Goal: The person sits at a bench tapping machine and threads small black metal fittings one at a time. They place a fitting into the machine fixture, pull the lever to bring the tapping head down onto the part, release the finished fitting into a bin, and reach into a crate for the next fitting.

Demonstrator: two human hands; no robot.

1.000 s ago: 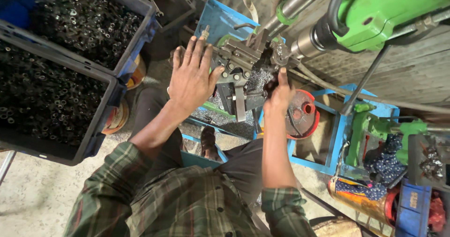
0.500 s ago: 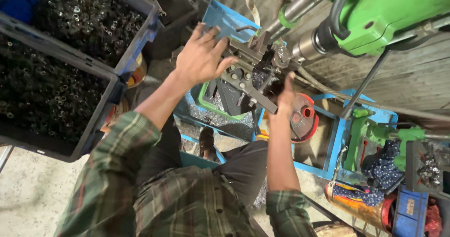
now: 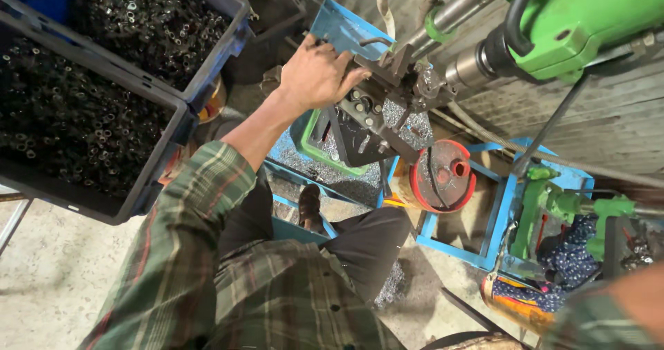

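My left hand (image 3: 317, 73) lies on the left end of a dark metal clamp fixture (image 3: 377, 108) under a green drilling machine (image 3: 581, 18). Its fingers curl over the fixture's far edge beside a blue plate (image 3: 339, 32), and the thumb points toward the steel spindle (image 3: 470, 63). My right hand is out of view. Only a blurred piece of my right forearm and its plaid sleeve (image 3: 622, 308) shows at the bottom right corner. My plaid left sleeve (image 3: 187, 225) and dark trousers fill the lower middle.
Two dark plastic crates (image 3: 176, 125) full of small metal rings stand at the left. A green tray (image 3: 311, 139) with metal shavings sits under the fixture. A red round can (image 3: 443, 177), a blue metal frame (image 3: 501, 212), a green lever (image 3: 553, 201) and a patterned cloth (image 3: 567, 267) are at the right.
My right hand has left the fixture and dropped out of view to the lower right. My left hand moved from open above the fixture to resting on its left end.
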